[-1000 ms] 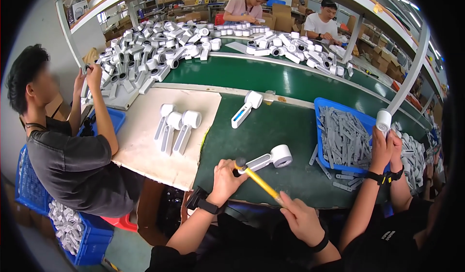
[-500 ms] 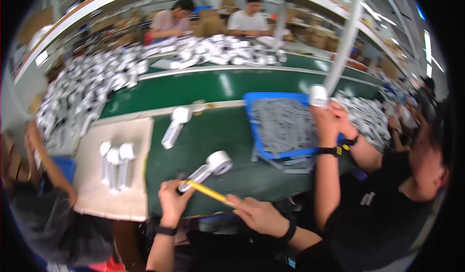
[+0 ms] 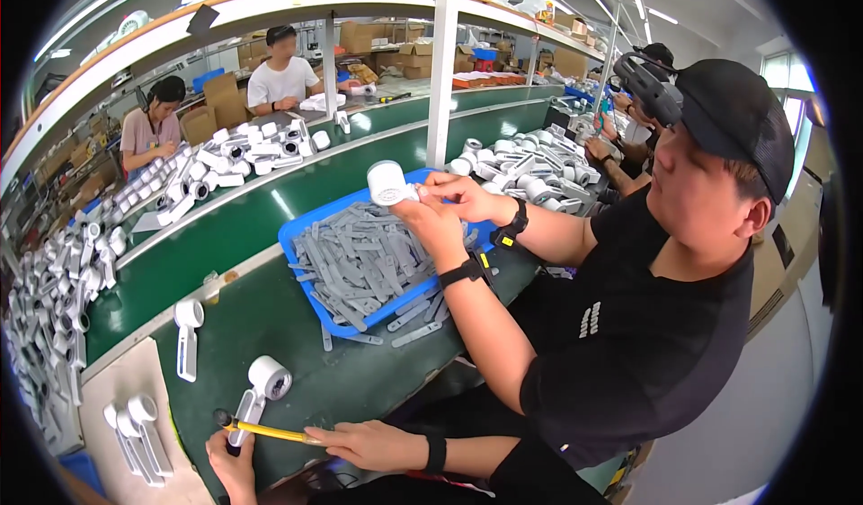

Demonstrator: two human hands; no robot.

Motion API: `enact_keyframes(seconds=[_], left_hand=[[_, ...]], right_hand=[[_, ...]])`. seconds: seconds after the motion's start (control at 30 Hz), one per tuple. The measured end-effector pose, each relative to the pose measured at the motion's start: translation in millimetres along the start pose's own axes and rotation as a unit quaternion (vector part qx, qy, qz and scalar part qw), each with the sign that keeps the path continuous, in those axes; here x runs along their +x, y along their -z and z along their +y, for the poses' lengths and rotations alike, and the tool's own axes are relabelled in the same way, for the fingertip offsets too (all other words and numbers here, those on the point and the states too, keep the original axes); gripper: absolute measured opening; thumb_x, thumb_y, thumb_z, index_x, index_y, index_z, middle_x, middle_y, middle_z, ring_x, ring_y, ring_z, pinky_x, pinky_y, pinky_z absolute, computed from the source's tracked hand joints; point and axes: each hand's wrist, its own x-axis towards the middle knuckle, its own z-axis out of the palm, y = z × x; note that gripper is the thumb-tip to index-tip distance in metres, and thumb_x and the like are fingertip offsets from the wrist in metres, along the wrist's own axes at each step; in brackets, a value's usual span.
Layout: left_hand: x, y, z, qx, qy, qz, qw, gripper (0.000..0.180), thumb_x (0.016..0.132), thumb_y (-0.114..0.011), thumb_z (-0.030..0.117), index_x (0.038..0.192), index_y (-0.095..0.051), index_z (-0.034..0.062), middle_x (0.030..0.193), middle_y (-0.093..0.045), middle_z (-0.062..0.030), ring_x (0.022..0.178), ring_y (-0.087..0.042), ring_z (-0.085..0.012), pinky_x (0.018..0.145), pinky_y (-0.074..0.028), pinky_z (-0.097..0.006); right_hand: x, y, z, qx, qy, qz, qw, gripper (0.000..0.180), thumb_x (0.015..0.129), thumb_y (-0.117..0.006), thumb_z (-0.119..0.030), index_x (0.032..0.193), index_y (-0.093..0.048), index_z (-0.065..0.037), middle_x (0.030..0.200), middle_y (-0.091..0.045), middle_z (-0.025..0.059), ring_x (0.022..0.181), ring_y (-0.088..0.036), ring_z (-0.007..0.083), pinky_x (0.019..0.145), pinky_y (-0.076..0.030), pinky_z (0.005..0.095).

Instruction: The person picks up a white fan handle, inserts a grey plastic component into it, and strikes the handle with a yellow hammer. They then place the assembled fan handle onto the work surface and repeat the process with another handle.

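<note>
A white handheld device [image 3: 258, 390] with a round head lies on the green bench at the lower left. My left hand [image 3: 232, 462] grips the lower end of its handle. My right hand [image 3: 367, 442], with a black wristband, holds a thin yellow tool [image 3: 274, 432] flat, its dark tip at the handle next to my left fingers. Both forearms come in from the bottom edge.
A person in a black shirt and cap on my right holds another white device [image 3: 388, 183] over a blue tray [image 3: 301, 232] of grey strips. More white devices lie on the bench [image 3: 187, 339], a tan board [image 3: 135, 420] and the green conveyor [image 3: 225, 244]. Other people sit beyond.
The view has swung to the right, bringing the neighbouring person and blue tray to the centre. My hands stay on the white device and yellow tool.
</note>
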Motion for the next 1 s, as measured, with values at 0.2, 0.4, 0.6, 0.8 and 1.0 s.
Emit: enact_keyframes(seconds=[0.2, 0.4, 0.6, 0.8, 1.0], left_hand=[[-7, 20, 16, -0.221, 0.188, -0.077, 0.954, 0.036, 0.097, -0.056, 0.016, 0.13, -0.055, 0.004, 0.096, -0.064, -0.0053, 0.071, -0.056, -0.0138, 0.063, -0.046, -0.025], [-8, 47, 4, -0.732, 0.411, -0.18, 0.513, 0.051, 0.103, -0.044, 0.048, 0.13, -0.05, 0.0067, 0.088, -0.059, -0.0068, 0.068, -0.055, -0.0149, 0.052, -0.045, -0.024], [-11, 44, 20, 0.092, 0.002, 0.041, 0.995, 0.04, 0.078, -0.082, 0.023, 0.107, -0.067, 0.0018, 0.105, -0.063, -0.0169, 0.096, -0.06, -0.0295, 0.086, -0.048, -0.038], [-1, 41, 17, -0.012, 0.017, 0.005, 1.0, 0.026, 0.074, -0.082, 0.015, 0.092, -0.07, 0.0007, 0.088, -0.066, -0.0155, 0.085, -0.063, -0.0335, 0.077, -0.05, -0.039], [2, 36, 17, -0.027, -0.003, 0.017, 0.999, 0.023, 0.073, -0.081, 0.011, 0.091, -0.069, 0.0022, 0.085, -0.064, -0.0141, 0.085, -0.062, -0.0333, 0.077, -0.05, -0.042]], right_hand=[[-2, 3, 18, 0.169, -0.01, 0.084, 0.982, 0.047, 0.098, -0.055, -0.016, 0.144, -0.046, -0.008, 0.112, -0.064, 0.016, 0.101, -0.065, 0.0311, 0.088, -0.051, 0.0376], [-20, 19, 19, 0.17, -0.008, 0.146, 0.974, 0.043, 0.095, -0.063, -0.009, 0.137, -0.055, -0.002, 0.121, -0.067, 0.012, 0.105, -0.065, 0.0158, 0.091, -0.051, 0.0294], [-12, 26, 5, 0.22, -0.125, 0.049, 0.966, 0.053, 0.092, -0.062, -0.001, 0.143, -0.048, -0.002, 0.078, -0.058, 0.0001, 0.063, -0.051, 0.006, 0.059, -0.043, 0.0218], [24, 22, -39, 0.048, 0.039, 0.059, 0.996, 0.049, 0.089, -0.064, -0.004, 0.137, -0.053, -0.002, 0.081, -0.058, 0.0148, 0.067, -0.057, 0.0289, 0.063, -0.048, 0.0334], [26, 13, -42, -0.042, 0.008, -0.011, 0.999, 0.048, 0.09, -0.063, -0.005, 0.137, -0.053, -0.006, 0.084, -0.057, 0.015, 0.069, -0.058, 0.0335, 0.064, -0.048, 0.0368]])
